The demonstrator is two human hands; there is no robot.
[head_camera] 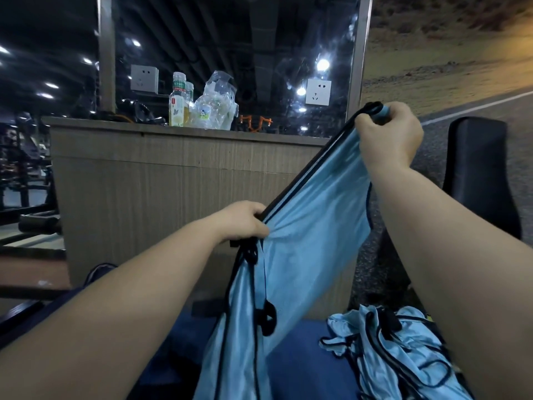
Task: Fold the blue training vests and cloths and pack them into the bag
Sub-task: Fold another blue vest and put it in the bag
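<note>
Left hand [245, 223], right hand [389, 134]: grip closed on blue vest [311, 226] edge; crumpled vests [398, 347] beside; bottles [177, 103] on counter [173, 168].

A light blue vest [311, 226] with black trim hangs stretched, its top edge slanting toward 1 o'clock. A crumpled heap of vests [403, 345] lies at 5 o'clock.
</note>
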